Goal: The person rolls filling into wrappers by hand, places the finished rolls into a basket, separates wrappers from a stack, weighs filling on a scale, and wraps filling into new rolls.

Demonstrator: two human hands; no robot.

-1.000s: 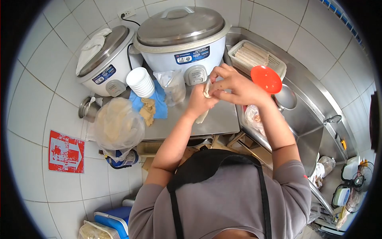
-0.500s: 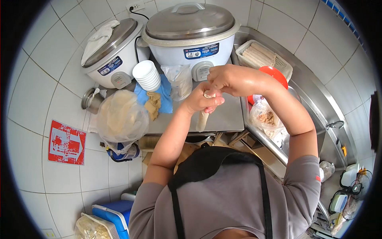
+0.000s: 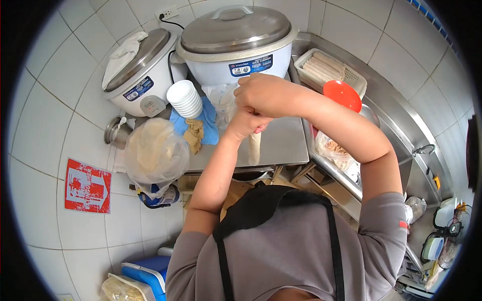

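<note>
My left hand (image 3: 244, 124) is closed around a pale, uncooked spring roll (image 3: 254, 149), whose lower end hangs down over the steel counter (image 3: 283, 150). Bent over the top of the left fist is my right hand (image 3: 262, 95). Its fingers are curled in at the roll's upper end, and what they pinch is hidden. Behind both hands, partly covered, stands a clear plastic bag (image 3: 221, 103). A plastic bag of brown filling (image 3: 334, 149) lies to the right, under my right forearm.
Two rice cookers (image 3: 236, 37) stand at the back. Stacked white bowls (image 3: 185, 99) and a blue cloth (image 3: 210, 131) sit left, near bagged wrappers (image 3: 155, 150). At the right are a basket of similar rolls (image 3: 359, 83), a red plate (image 3: 342, 95) and a faucet (image 3: 424, 149).
My right hand has moved left and down, now overlapping the left hand and hiding the roll's top. The left hand has shifted slightly. The whole view has tilted a little.
</note>
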